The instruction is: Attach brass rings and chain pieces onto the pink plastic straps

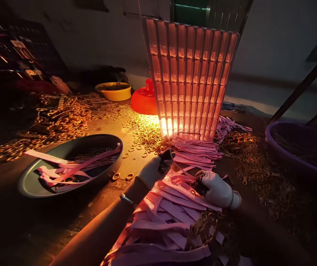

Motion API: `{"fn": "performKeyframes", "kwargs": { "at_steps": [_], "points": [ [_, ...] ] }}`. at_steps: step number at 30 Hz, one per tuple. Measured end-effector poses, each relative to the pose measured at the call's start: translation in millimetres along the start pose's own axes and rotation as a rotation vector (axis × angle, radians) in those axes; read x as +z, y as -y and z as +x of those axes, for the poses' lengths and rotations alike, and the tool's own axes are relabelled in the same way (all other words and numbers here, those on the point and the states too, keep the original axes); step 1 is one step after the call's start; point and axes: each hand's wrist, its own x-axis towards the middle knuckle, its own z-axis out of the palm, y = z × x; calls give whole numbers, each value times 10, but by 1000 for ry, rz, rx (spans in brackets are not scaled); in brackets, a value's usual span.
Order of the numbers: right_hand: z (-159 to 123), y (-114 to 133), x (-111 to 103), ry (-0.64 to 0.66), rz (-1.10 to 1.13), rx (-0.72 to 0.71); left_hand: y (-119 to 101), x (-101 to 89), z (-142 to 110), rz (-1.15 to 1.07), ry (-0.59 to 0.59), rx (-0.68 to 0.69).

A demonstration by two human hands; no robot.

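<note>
In a pale glove with dark fingertips, my left hand (pixel 154 171) is closed in a pinch above the straps, its fingertips partly in shadow. My right hand (pixel 216 189), gloved likewise, is curled shut to the right of it. A narrow pink strap (pixel 184 173) appears to run between the two hands; the exact grip is hidden by the fingers. Below them spreads a loose heap of flat pink straps (pixel 158 210). Gold-coloured metal rings (pixel 204 217) lie on its right side. Beyond my hands, a neater bundle of pink straps (pixel 197 149) is stacked.
A grey-green oval basin (pixel 26 184) holding straps stands left. Rings (pixel 149 135) are scattered under a lit red lamp (pixel 144 100), beside an upright ribbed panel (pixel 191 74). Farther back sits a yellow basin (pixel 118 95). At right are piled metal pieces (pixel 258 173) and a purple tub (pixel 269 135).
</note>
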Motion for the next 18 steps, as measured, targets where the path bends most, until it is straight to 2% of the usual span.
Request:
{"fn": "performKeyframes", "kwargs": {
  "at_steps": [2,4,7,9,13,18],
  "points": [
    [-54,73,-74,6,48,23,-68,57,-173,2,39,-40],
    [-65,166,-161,-73,103,62,-62,113,-347,42,80,-68],
    [-31,361,-271,-231,150,128,108,205,-543,217,168,27],
    [3,503,-309,-275,124,161,272,277,-626,371,231,99],
    [35,735,-320,-188,-94,244,523,424,-741,554,212,97],
    [-22,965,-365,39,-429,453,609,516,-838,640,208,59]
  ]
}}
